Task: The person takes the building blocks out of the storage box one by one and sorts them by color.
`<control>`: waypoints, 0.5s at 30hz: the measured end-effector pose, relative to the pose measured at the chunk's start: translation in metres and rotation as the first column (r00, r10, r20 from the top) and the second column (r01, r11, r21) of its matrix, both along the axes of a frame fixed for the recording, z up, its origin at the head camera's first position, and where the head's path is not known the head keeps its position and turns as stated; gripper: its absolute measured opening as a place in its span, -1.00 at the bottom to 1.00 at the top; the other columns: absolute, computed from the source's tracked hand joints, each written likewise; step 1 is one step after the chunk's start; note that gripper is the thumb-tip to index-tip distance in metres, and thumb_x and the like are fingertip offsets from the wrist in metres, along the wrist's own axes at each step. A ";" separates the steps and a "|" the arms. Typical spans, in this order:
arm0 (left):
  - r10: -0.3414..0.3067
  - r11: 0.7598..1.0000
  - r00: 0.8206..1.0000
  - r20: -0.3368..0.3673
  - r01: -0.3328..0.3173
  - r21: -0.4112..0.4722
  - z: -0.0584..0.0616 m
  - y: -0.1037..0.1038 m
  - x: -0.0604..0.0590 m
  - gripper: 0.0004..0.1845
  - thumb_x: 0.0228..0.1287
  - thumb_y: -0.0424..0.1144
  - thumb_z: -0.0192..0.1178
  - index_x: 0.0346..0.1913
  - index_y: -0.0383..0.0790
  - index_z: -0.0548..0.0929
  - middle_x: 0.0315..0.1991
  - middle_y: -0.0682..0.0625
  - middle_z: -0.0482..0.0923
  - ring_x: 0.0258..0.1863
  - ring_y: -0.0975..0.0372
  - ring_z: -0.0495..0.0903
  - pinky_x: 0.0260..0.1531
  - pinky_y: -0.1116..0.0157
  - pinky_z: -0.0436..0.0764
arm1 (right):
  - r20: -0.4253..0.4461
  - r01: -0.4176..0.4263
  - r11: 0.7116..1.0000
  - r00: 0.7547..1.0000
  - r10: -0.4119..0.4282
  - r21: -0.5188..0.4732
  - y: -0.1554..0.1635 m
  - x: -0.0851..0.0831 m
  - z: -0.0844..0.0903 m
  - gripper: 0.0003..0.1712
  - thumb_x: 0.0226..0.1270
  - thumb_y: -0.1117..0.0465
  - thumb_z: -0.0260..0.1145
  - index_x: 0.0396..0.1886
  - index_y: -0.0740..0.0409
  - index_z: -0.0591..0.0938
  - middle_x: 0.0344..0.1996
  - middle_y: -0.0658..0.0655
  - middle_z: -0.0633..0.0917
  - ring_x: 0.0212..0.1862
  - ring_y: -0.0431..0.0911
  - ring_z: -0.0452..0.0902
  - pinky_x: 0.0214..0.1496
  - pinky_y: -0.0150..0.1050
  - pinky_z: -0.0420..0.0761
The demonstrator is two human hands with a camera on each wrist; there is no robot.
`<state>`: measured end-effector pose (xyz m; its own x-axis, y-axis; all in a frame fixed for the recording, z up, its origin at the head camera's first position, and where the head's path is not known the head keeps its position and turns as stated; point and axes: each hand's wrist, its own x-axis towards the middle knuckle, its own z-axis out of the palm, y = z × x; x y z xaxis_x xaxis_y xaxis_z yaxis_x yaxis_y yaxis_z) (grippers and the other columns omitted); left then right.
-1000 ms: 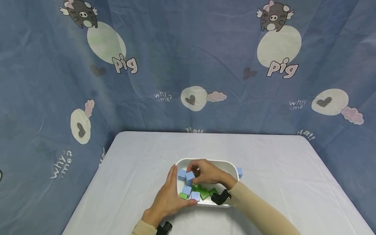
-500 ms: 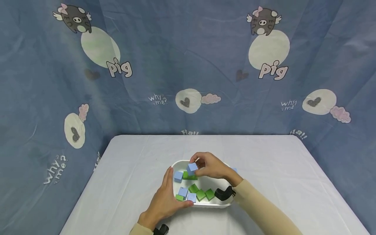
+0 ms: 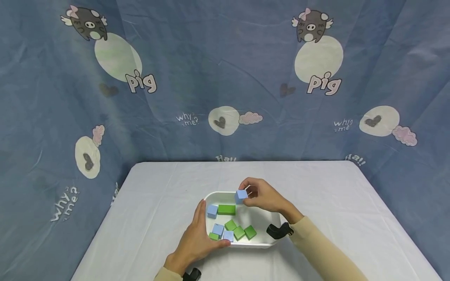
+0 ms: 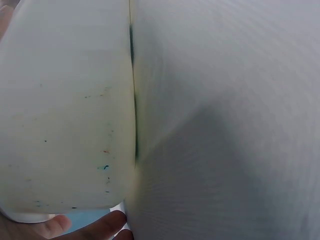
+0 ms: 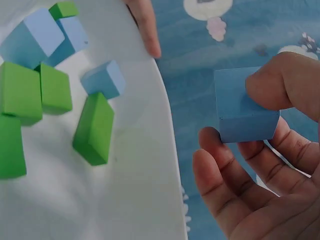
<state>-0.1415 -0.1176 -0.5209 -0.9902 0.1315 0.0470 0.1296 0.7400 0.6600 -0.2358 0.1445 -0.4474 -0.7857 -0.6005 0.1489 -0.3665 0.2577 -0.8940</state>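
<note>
Over the far rim of a white tray (image 3: pixel 260 218), my right hand (image 3: pixel 266 197) pinches a blue block (image 3: pixel 240 196) between thumb and fingers. In the right wrist view this blue block (image 5: pixel 231 100) sits above the curled fingers. My left hand (image 3: pixel 195 238) rests against the tray's near left corner, fingers along the left wall and thumb at the near wall. Inside the tray, a long green block (image 3: pixel 226 210) lies beside a blue block (image 3: pixel 212 211). Nearer are three green blocks (image 3: pixel 239 233), two blue blocks (image 3: pixel 228 235) and another green block (image 3: pixel 213 236).
The tray stands on a table with a white cloth (image 3: pixel 168 195). A blue printed curtain (image 3: pixel 183 70) hangs behind and at both sides. Black wrist cameras (image 3: pixel 279 231) are strapped to both wrists. The tray's outer wall (image 4: pixel 65 125) fills much of the left wrist view.
My right hand lifts the blue block from the tray's left part and carries it up and right. The long green block is now uncovered. The left hand keeps its place on the tray.
</note>
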 end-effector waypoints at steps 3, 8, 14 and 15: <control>0.007 1.000 1.000 0.020 -0.008 0.006 0.000 0.001 0.000 0.61 -0.34 0.51 0.52 0.65 -0.22 -0.16 0.64 -0.09 -0.15 0.24 -0.06 0.49 0.11 -0.07 0.53 | 0.016 0.013 1.000 1.000 -0.013 -0.005 0.009 0.001 0.000 -0.69 0.18 0.44 0.38 -0.07 0.16 0.61 -0.23 0.12 0.67 -0.19 0.06 0.63 -0.12 -0.14 0.64; 0.020 1.000 0.999 0.031 -0.020 0.004 -0.001 0.001 -0.001 0.63 -0.38 0.55 0.50 0.65 -0.21 -0.17 0.65 -0.07 -0.16 0.20 -0.02 0.51 0.09 -0.06 0.55 | 0.019 0.034 0.999 0.999 -0.034 -0.012 0.023 0.000 0.001 -0.69 0.18 0.44 0.41 -0.07 0.19 0.62 -0.24 0.15 0.67 -0.20 0.06 0.62 -0.13 -0.19 0.63; 0.020 1.000 1.000 0.022 -0.020 0.010 -0.003 0.001 -0.001 0.63 -0.37 0.54 0.50 0.65 -0.21 -0.17 0.64 -0.08 -0.15 0.23 -0.02 0.49 0.11 -0.06 0.54 | 0.034 0.065 0.997 0.997 -0.064 -0.037 0.039 0.003 0.003 -0.66 0.17 0.48 0.39 -0.04 0.20 0.66 -0.22 0.18 0.68 -0.22 0.06 0.60 -0.19 -0.21 0.63; 0.020 1.000 1.000 0.021 -0.020 0.011 -0.003 0.001 -0.001 0.63 -0.37 0.54 0.50 0.65 -0.21 -0.17 0.64 -0.08 -0.15 0.24 -0.03 0.48 0.11 -0.07 0.53 | 0.039 0.070 0.997 0.997 -0.068 -0.038 0.042 0.003 0.003 -0.66 0.18 0.48 0.38 -0.03 0.20 0.67 -0.21 0.19 0.69 -0.22 0.07 0.61 -0.19 -0.20 0.63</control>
